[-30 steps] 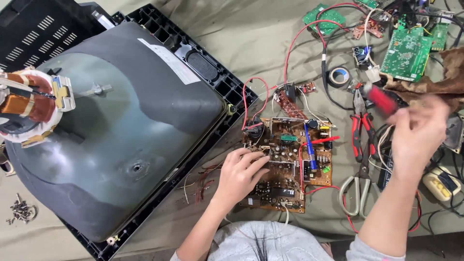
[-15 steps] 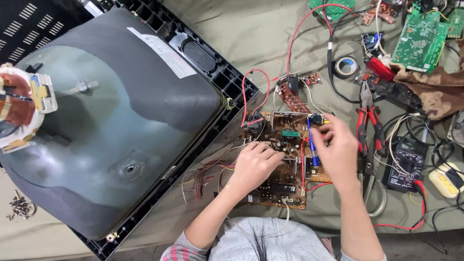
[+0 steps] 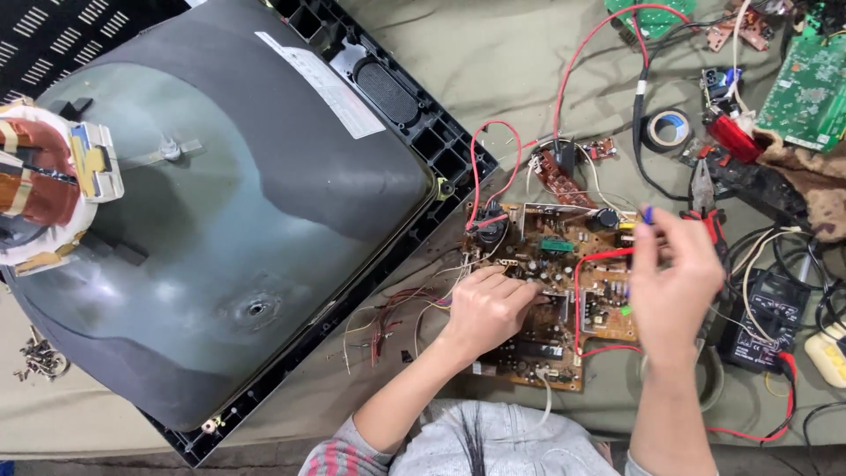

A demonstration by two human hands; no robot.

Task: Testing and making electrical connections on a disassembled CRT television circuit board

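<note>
circuit board (image 3: 564, 291), brown and crowded with parts, lies flat on the cloth-covered table (image 3: 493, 70), just right of the big grey picture tube (image 3: 220, 229) that sits face down in its black frame. left hand (image 3: 485, 308) rests on the board's lower left part, its grip loosely curled, fingertips (image 3: 520, 286) pressing down among the small components; nothing is pinched in it. right hand (image 3: 674, 282) hovers over the board's right edge, grip pressed together around a thin tool with a blue tip (image 3: 648, 214); a red wire (image 3: 595, 260) runs beneath it across the board. the tool's body is hidden by the fingers. farther right lie red-handled pliers (image 3: 709, 207), a roll of tape (image 3: 667, 128), a black meter (image 3: 767, 317) and a green board (image 3: 806, 84), cut off by the picture's edge.
</note>
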